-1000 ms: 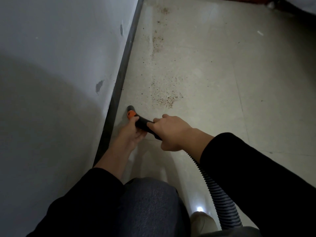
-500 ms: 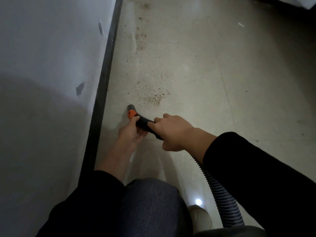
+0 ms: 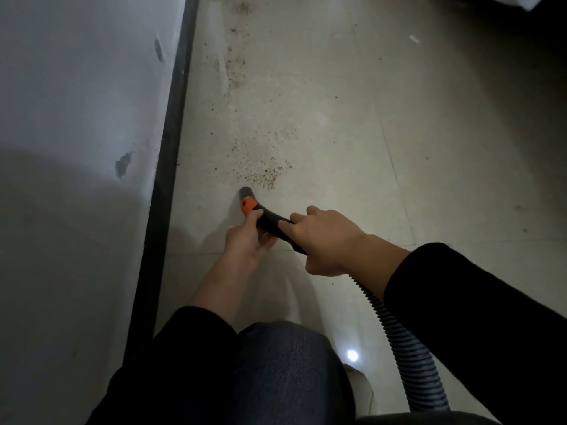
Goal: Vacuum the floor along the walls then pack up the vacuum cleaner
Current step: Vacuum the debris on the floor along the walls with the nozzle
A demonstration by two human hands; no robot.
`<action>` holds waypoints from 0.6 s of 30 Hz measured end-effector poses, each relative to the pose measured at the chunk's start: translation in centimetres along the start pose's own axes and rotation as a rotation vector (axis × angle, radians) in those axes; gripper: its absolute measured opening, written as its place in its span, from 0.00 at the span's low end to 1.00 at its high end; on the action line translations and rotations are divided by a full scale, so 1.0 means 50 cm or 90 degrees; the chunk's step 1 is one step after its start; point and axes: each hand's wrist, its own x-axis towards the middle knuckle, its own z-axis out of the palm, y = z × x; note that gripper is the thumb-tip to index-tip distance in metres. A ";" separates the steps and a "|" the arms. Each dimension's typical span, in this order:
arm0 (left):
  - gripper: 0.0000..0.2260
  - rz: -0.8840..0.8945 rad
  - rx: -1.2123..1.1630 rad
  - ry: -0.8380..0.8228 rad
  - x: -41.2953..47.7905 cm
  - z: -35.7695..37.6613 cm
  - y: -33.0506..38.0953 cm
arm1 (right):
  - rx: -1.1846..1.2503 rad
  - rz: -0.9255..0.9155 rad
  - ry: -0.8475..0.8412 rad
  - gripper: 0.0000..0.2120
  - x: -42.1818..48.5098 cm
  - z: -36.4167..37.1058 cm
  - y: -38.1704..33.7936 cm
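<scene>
A black vacuum nozzle with an orange collar (image 3: 249, 205) rests its tip on the pale tiled floor (image 3: 337, 124). My left hand (image 3: 245, 240) grips it from below, just behind the orange part. My right hand (image 3: 325, 240) is closed over the black handle further back. A grey ribbed hose (image 3: 408, 351) runs from that hand down to the lower right. A patch of brown crumbs (image 3: 264, 170) lies just beyond the nozzle tip. More crumbs (image 3: 236, 65) trail further along the floor beside the wall.
A white wall (image 3: 76, 118) with a dark skirting board (image 3: 171, 148) runs along the left. My knee in grey trousers (image 3: 285, 369) is low in the middle. A bright light spot (image 3: 352, 354) reflects on the floor. A white scrap (image 3: 414, 38) lies far right.
The nozzle and both hands have moved away from the skirting board toward the crumb patch, which now lies just past the tip. Both grips are unchanged.
</scene>
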 end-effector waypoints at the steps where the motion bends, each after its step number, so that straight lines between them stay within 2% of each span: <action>1: 0.14 -0.002 0.002 -0.003 0.001 0.005 -0.002 | 0.001 0.004 -0.002 0.20 -0.003 0.001 0.003; 18: 0.12 -0.029 0.063 -0.032 0.004 0.093 -0.017 | 0.007 0.042 -0.020 0.20 -0.039 0.011 0.079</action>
